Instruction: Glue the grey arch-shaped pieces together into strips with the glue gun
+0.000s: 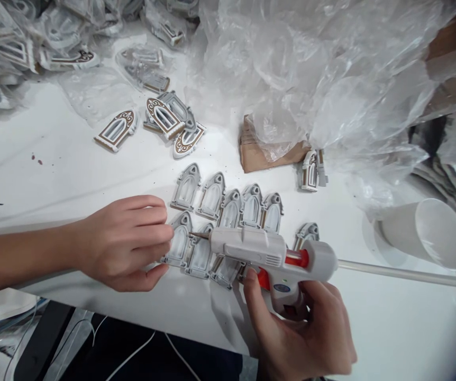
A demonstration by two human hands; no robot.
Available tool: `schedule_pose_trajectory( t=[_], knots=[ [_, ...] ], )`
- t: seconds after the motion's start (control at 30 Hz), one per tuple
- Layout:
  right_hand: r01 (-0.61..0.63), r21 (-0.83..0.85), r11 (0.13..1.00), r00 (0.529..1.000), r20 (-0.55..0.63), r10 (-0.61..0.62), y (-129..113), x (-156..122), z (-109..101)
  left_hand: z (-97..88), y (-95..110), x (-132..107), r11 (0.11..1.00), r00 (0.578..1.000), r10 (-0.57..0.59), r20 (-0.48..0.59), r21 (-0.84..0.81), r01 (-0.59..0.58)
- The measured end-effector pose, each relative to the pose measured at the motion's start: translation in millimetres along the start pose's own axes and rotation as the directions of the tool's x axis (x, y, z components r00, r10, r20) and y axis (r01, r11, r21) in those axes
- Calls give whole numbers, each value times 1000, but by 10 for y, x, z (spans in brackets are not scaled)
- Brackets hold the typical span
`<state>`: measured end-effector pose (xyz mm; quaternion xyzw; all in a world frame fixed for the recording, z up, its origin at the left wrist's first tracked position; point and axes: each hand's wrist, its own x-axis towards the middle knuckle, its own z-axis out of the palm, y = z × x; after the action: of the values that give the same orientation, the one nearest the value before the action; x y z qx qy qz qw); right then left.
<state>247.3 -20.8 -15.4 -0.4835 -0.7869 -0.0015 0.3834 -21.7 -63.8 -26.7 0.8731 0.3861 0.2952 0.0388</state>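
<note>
My right hand [303, 333] grips a white hot glue gun [270, 253] with an orange trigger; its nozzle points left at a grey arched window piece [179, 241]. A long glue stick [406, 274] sticks out of the gun's back. My left hand [127, 241] has its fingers curled on the left side of that same window piece, holding it down on the white table [53, 159]. Two rows of several grey window pieces [231, 206] lie face down around the nozzle.
Brown-and-white finished window pieces [164, 117] lie further back, with bagged ones [9, 47] at the far left. Crumpled clear plastic [323, 69] covers a cardboard piece [260, 153]. A white paper cup [430, 233] lies on its side at right. Cables hang below the table edge.
</note>
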Motion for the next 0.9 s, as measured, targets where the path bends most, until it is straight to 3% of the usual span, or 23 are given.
schedule_pose_trajectory(
  t=[0.43, 0.67, 0.9],
  knots=[
    [8, -6, 1000, 1000, 5, -8, -12, 19, 12, 7, -9, 43, 997, 994, -18, 107, -69, 26],
    [0, 6, 1000, 1000, 7, 0, -6, -6, 8, -22, -34, 6, 1000, 1000, 21, 15, 4, -21],
    [-25, -12, 1000, 999, 21, 25, -17, -16, 1, -25, -77, 11, 1000, 999, 20, 36, -10, -19]
  ],
)
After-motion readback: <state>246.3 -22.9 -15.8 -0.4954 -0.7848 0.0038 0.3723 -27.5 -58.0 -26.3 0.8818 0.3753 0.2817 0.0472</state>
